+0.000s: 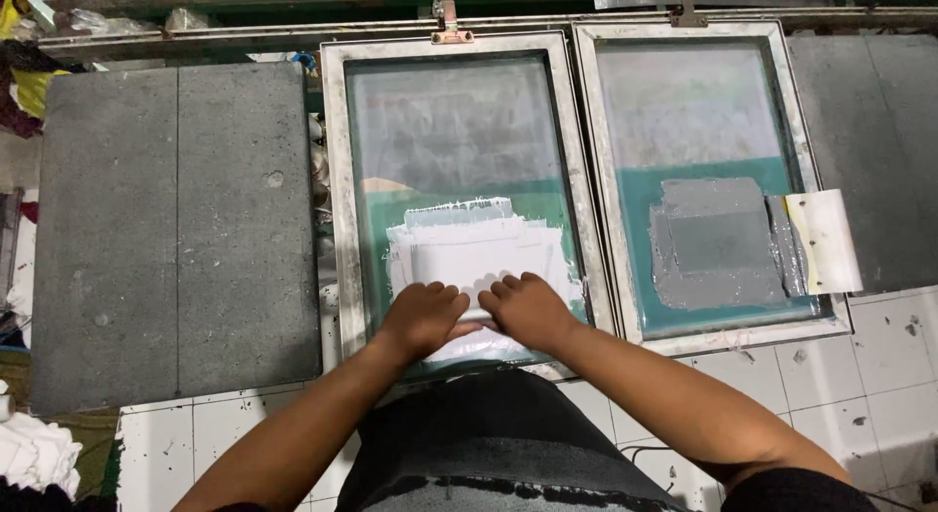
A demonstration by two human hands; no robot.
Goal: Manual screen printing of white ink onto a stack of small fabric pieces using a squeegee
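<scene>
On the screen frame (337,180), curled fingers (445,299) press a squeegee (476,314).

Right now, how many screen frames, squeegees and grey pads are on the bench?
Screen frames: 2, one under the left hand and right hand, one beside it
Squeegees: 1
Grey pads: 2
Total: 5

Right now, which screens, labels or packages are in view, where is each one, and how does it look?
Left printing screen: centre, metal frame, green mesh, white ink; left hand and right hand press a squeegee, mostly hidden, on it.
Right printing screen: beside it on the right, same frame, teal mesh, grey ink patch.
White squeegee: lies on its right edge.
No labels or packages can be made out.
</scene>
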